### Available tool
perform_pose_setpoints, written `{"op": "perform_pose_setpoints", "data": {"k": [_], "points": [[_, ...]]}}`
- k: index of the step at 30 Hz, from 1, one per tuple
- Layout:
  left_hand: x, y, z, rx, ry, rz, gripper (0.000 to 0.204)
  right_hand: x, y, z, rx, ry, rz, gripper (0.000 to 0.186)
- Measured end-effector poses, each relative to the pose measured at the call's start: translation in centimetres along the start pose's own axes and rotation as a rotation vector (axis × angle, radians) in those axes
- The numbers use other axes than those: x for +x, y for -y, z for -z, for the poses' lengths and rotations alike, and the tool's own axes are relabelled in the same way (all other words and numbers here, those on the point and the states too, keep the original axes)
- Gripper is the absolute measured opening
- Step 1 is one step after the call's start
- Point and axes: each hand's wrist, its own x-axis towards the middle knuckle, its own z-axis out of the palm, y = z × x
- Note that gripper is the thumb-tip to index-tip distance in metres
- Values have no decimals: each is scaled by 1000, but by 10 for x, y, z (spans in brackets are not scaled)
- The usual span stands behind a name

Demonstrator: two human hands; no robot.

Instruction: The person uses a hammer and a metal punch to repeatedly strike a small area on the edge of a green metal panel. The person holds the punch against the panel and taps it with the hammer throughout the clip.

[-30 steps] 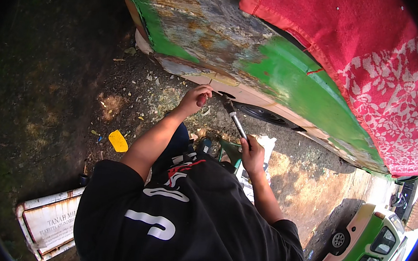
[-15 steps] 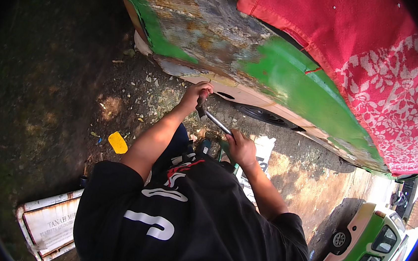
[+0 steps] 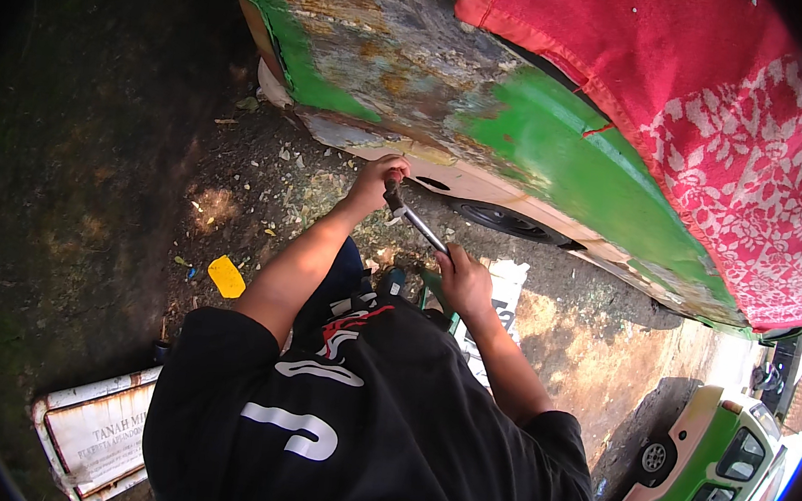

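Note:
My right hand [image 3: 463, 281] is closed round the grip of a hammer [image 3: 425, 230], whose metal shaft slants up to the left. The hammer's head lies right at my left hand [image 3: 383, 180]. Those left fingers are closed round a short tool with a reddish handle [image 3: 396, 176], held against the lower edge of a van body [image 3: 429, 148]. The tool's far end is hidden, so its kind does not show. Above my hands the van's side has green paint, with a large patch of bare, rusty, scraped metal [image 3: 380, 53].
A red patterned cloth [image 3: 705, 153] hangs over the van's upper part. A wheel [image 3: 504, 219] shows beneath. Around my feet lie paint chips, a yellow piece [image 3: 226, 276] and a white printed sheet [image 3: 504, 288]. A rusty-framed sign [image 3: 108, 435] lies left; another green van [image 3: 695, 486] stands right.
The hammer's head has moved up, closer to my left hand and the reddish-handled tool. My left hand stays almost in place.

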Motion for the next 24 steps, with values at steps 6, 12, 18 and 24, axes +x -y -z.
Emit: {"op": "perform_pose_setpoints", "data": {"k": [6, 12, 18, 24], "points": [[-4, 7, -2, 23, -16, 63, 21, -3, 6, 1, 96, -38, 95, 22], [-1, -3, 0, -30, 20, 73, 16, -1, -1, -5, -29, 40, -66, 16], [3, -11, -1, -12, -57, 2, 18, 2, 1, -9, -104, 52, -119, 19], [6, -10, -8, 50, -111, 85, 12, -10, -1, -7, 42, 35, -56, 24]]}}
